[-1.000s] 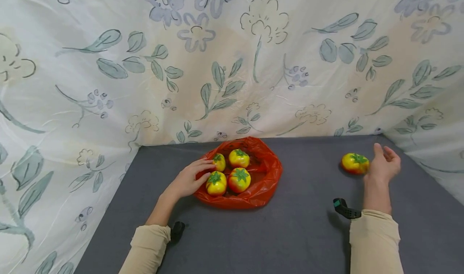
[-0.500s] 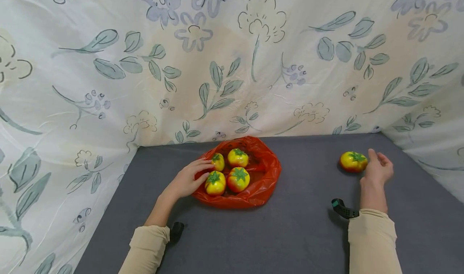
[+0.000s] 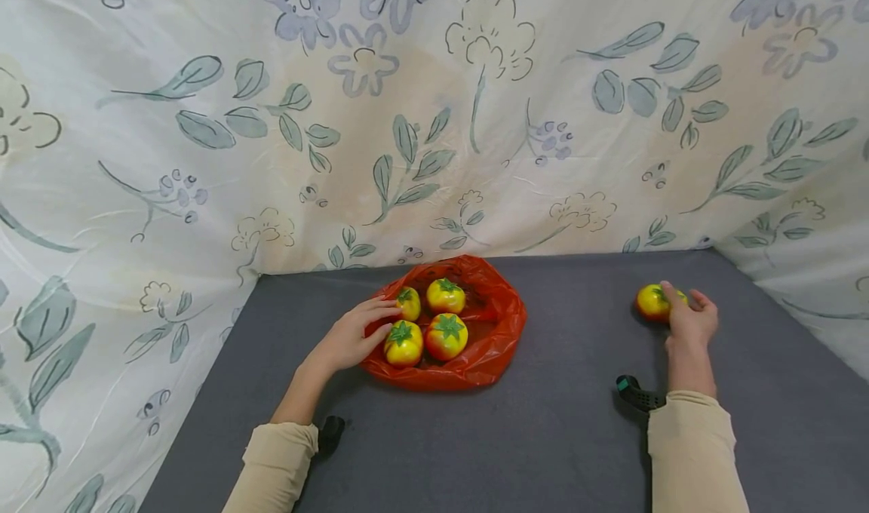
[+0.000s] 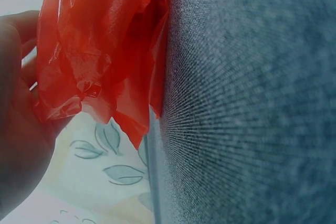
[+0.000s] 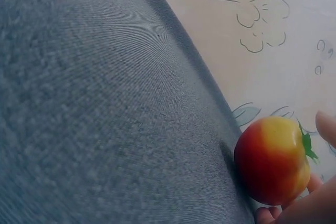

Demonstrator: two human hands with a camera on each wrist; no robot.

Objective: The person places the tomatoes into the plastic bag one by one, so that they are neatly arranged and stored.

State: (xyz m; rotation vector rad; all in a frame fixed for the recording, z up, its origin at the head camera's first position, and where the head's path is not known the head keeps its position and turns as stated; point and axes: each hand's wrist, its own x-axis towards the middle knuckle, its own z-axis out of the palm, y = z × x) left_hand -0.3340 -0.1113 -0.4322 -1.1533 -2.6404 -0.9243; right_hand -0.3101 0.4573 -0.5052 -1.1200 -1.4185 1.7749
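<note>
In the head view, a red plastic bag [image 3: 511, 324] lies with its mouth spread wide, holding several yellow-and-red tomatoes with green star-shaped tops, one of them a front tomato [image 3: 446, 337]. My left hand [image 3: 349, 338] rests over the bag's left rim, fingertips at the back-left tomato [image 3: 408, 303]. The left wrist view shows the bag's crumpled side [image 4: 100, 51] against that hand. Far right, a lone tomato [image 3: 650, 303] sits on the table. My right hand [image 3: 692, 321] reaches around its right side; in the right wrist view, fingers touch the tomato [image 5: 270, 161] low down while the thumb stands apart.
A dark grey cloth [image 3: 516, 445] covers the table. Floral fabric [image 3: 407, 158] hangs along the back and sides. A black wrist device [image 3: 638, 394] sits by the right sleeve, another black device [image 3: 331, 435] by the left.
My right hand has moved left, from beside the lone tomato to over its right side, covering part of it. My left hand and the bag stay as they were.
</note>
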